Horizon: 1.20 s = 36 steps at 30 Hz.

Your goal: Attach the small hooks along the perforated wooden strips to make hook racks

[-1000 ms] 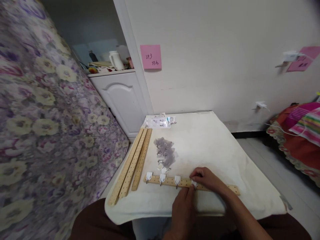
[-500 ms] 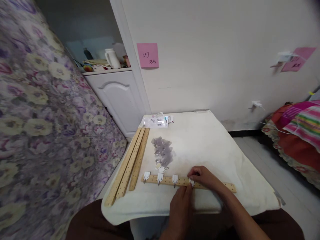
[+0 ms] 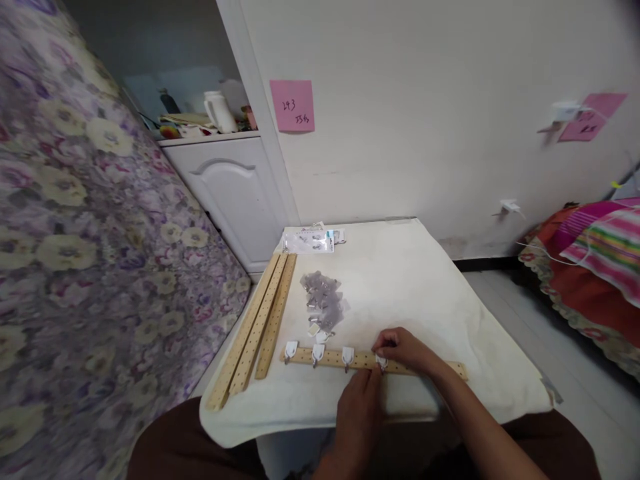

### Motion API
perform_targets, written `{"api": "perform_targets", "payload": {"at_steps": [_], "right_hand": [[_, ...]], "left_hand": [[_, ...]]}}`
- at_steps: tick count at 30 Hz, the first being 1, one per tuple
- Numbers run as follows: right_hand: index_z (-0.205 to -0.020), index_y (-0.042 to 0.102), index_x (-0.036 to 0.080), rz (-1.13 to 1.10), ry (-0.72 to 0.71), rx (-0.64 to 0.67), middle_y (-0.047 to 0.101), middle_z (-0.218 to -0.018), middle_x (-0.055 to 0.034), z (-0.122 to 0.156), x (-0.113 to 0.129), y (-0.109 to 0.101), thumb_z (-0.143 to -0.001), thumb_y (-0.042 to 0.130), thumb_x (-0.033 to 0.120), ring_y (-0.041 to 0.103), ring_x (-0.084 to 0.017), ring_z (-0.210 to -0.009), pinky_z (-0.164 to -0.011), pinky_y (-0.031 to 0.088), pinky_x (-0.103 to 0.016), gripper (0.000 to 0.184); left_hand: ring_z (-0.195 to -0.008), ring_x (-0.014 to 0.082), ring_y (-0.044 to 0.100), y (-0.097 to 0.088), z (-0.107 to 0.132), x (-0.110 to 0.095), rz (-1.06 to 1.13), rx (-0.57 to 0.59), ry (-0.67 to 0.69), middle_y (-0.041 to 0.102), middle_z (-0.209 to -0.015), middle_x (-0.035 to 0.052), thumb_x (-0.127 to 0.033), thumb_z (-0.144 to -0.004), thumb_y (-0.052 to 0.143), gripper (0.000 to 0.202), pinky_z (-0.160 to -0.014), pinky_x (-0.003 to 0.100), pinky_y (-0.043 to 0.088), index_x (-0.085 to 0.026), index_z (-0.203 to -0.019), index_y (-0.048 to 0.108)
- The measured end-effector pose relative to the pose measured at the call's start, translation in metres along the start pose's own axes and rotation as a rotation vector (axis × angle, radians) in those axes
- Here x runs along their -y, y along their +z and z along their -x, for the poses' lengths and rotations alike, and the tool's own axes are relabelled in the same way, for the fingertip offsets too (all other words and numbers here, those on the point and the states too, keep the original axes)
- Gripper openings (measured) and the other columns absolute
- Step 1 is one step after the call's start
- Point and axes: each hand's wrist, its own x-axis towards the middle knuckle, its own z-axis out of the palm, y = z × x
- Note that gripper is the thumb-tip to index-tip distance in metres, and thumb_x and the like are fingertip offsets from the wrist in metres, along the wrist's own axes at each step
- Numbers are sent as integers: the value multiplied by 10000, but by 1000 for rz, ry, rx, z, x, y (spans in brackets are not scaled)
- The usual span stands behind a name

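Observation:
A perforated wooden strip (image 3: 330, 359) lies across the near edge of a white-covered table (image 3: 425, 293). Three white hooks (image 3: 317, 352) sit on its left half. My right hand (image 3: 403, 350) is closed in a pinch on a fourth white hook (image 3: 382, 363) at the strip's middle. My left hand (image 3: 359, 408) comes up from below, fingers curled, its fingertips touching the strip right by that hook. A pile of loose grey-and-white hooks (image 3: 323, 303) lies just beyond the strip.
Three more wooden strips (image 3: 260, 321) lie side by side along the table's left edge. A clear packet (image 3: 311, 240) rests at the far left corner. A flowered mattress (image 3: 90, 233) leans at left, a white cabinet (image 3: 235, 193) behind, colourful bedding (image 3: 595, 267) at right.
The view has drifted slightly. Both hands stay at the fourth hook on the strip, with the left fingertips a little closer to it.

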Motion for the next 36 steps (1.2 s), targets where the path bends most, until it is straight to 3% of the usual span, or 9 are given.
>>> {"api": "perform_targets", "payload": {"at_steps": [5, 10, 16, 21, 30, 33, 36], "right_hand": [[-711, 669, 149, -26, 2, 8, 640, -643, 6, 0, -3, 0, -663, 603, 188, 545, -127, -617, -595, 395, -233, 90], [-850, 666, 161, -59, -7, -10, 654, -752, -7, 3, -4, -1, -679, 635, 236, 574, -150, -712, -650, 423, -250, 190], [-880, 658, 170, -101, -18, -45, 653, -785, -14, 5, -4, -2, -726, 632, 354, 575, -159, -728, -680, 432, -274, 241], [-866, 651, 170, -97, 14, -93, 627, -730, -1, 6, -5, -1, -737, 629, 372, 552, -145, -677, -621, 410, -255, 242], [-855, 638, 154, -104, 35, -132, 566, -624, 28, 5, -8, -2, -745, 604, 335, 471, -110, -559, -543, 341, -234, 214], [-805, 628, 155, 3, -3, -193, 565, -626, 21, -1, 2, -3, -759, 568, 316, 463, -113, -553, -534, 335, -237, 179], [-764, 630, 168, 165, -97, -173, 595, -653, 2, -16, 26, 7, -772, 536, 270, 511, -135, -610, -578, 371, -246, 139]], "left_hand": [[-1017, 230, 551, -1, 3, 2, 33, 1, 8, 602, -1115, 116, -35, -746, 392, 602, -881, 375, 480, -185, -1328, 434], [-1063, 229, 539, -3, 7, 4, 95, 12, -2, 574, -1167, 131, -59, -773, 384, 584, -915, 378, 467, -163, -1347, 411], [-1107, 221, 535, 2, 9, 11, 204, -83, 50, 562, -1192, 134, -71, -810, 352, 527, -939, 394, 465, -160, -1325, 415], [-1058, 209, 551, 1, 8, 11, 268, -143, 87, 574, -1137, 109, -48, -781, 367, 470, -896, 381, 486, -188, -1214, 486], [-878, 183, 543, 2, 10, 9, 252, -94, 53, 573, -936, 59, -40, -720, 398, 351, -763, 294, 471, -194, -988, 564], [-869, 181, 537, -1, 11, 8, 247, -73, 46, 573, -915, 52, -47, -709, 408, 306, -746, 278, 456, -196, -921, 572], [-856, 181, 537, -4, 11, 7, 249, -48, 39, 575, -904, 49, -55, -692, 423, 288, -732, 271, 449, -197, -893, 572]]}}
